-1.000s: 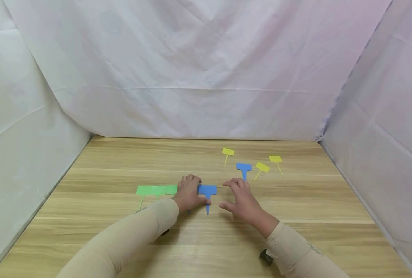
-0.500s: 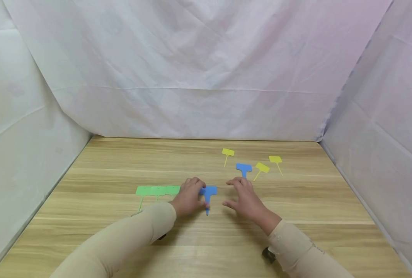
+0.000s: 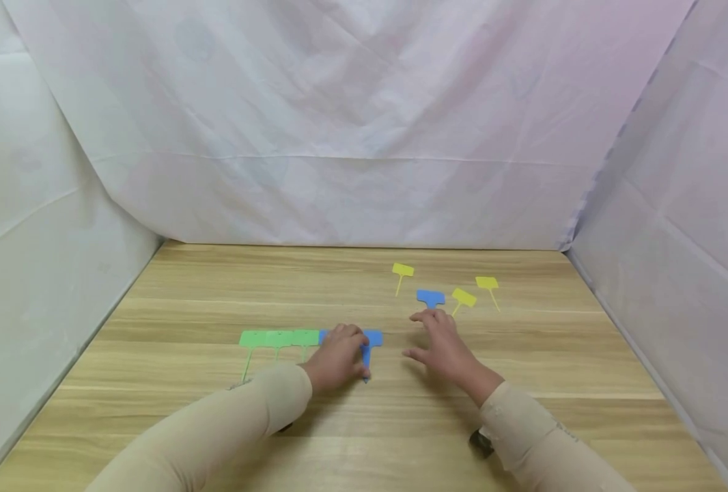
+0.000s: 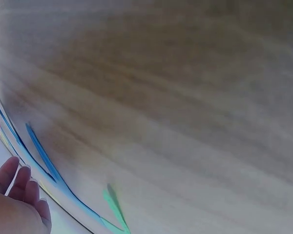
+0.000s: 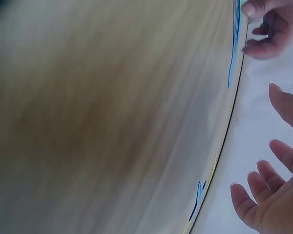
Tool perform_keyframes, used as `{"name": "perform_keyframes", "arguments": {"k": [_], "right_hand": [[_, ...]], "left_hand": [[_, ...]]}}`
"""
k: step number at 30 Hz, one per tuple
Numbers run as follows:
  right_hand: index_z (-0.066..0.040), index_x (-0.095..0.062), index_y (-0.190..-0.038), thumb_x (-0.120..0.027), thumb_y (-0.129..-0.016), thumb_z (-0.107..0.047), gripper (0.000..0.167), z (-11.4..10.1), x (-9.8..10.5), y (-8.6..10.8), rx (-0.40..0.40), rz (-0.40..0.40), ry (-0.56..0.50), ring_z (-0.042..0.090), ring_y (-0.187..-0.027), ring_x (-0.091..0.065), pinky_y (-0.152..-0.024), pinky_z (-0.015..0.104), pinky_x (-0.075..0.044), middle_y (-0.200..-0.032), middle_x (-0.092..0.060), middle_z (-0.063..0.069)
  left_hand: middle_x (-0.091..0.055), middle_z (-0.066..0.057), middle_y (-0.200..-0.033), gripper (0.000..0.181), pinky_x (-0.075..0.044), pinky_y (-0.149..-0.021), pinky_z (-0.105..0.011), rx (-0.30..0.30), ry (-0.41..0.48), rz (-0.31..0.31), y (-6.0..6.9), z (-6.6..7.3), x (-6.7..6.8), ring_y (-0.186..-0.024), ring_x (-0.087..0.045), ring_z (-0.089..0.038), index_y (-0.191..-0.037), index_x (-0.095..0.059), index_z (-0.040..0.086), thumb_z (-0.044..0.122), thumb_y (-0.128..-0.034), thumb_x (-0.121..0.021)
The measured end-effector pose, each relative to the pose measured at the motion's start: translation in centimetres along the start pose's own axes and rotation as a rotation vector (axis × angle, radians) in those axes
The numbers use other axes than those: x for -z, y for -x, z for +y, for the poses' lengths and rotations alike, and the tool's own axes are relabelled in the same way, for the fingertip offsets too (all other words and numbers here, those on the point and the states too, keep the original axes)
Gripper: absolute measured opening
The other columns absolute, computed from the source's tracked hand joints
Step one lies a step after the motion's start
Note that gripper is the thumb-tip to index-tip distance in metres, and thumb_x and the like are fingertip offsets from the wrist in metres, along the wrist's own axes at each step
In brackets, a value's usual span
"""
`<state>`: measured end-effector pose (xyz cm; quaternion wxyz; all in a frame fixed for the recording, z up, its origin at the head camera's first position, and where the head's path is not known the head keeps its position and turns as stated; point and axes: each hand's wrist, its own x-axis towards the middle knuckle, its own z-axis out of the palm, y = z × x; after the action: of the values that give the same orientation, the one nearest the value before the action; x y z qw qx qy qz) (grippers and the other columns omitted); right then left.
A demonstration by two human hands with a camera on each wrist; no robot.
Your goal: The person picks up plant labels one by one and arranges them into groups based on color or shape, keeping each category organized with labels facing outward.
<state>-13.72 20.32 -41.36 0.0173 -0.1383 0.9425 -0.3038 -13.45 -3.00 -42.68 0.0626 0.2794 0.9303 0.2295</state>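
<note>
Left hand (image 3: 338,357), fingers loosely curved over the row-end blue T-shaped plant labels (image 3: 373,338), could skew them by dragging; right hand (image 3: 442,345), spread and empty, could bump the loose blue label (image 3: 430,296) just ahead.

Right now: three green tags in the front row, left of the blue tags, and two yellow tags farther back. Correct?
Not quite: wrong count on the yellow tags. The head view shows three farther back, not two. The rest stands: three green tags in the front row, left of the blue tags.
</note>
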Motion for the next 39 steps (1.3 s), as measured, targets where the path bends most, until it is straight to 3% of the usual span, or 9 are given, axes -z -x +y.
{"name": "perform_keyframes", "arguments": {"k": [11,18,31,39], "right_hand": [[0.002,-0.050,-0.131,-0.078,-0.082,-0.018,0.060,2.1,1.2,-1.0,-0.031,0.017,-0.020,0.045,-0.126,-0.034,-0.100,0.057,-0.037,-0.134,-0.040,0.027],[0.004,-0.049,-0.132,-0.076,-0.083,-0.017,0.060,3.0,2.1,-1.4,-0.043,0.024,-0.010,0.048,-0.128,-0.031,-0.102,0.059,-0.034,-0.136,-0.040,0.029],[0.006,-0.047,-0.134,-0.076,-0.084,-0.016,0.061,5.1,3.0,-3.2,-0.060,-0.051,0.012,0.046,-0.129,-0.033,-0.106,0.056,-0.031,-0.136,-0.044,0.027],[0.007,-0.048,-0.133,-0.078,-0.082,-0.018,0.064,6.2,3.1,-4.1,-0.085,-0.046,0.020,0.045,-0.124,-0.038,-0.104,0.054,-0.033,-0.133,-0.048,0.027]], "left_hand": [[-0.056,-0.008,-0.116,0.050,-0.040,-0.093,-0.039,-0.033,-0.094,-0.024,0.3,0.4,-0.1,-0.100,-0.047,-0.022,-0.116,-0.063,0.002,0.035,-0.0811,-0.075],[-0.056,-0.006,-0.118,0.052,-0.040,-0.095,-0.038,-0.015,-0.125,-0.036,0.4,0.4,-0.5,-0.102,-0.046,-0.021,-0.117,-0.063,0.002,0.040,-0.0827,-0.073],[-0.058,-0.006,-0.118,0.050,-0.042,-0.095,-0.039,-0.022,-0.146,-0.009,0.9,0.1,-0.5,-0.103,-0.049,-0.022,-0.116,-0.064,0.002,0.039,-0.0830,-0.073],[-0.058,-0.007,-0.115,0.049,-0.043,-0.092,-0.037,-0.043,-0.163,0.013,1.0,0.3,-0.4,-0.100,-0.049,-0.022,-0.112,-0.065,0.002,0.039,-0.0816,-0.075]]}}
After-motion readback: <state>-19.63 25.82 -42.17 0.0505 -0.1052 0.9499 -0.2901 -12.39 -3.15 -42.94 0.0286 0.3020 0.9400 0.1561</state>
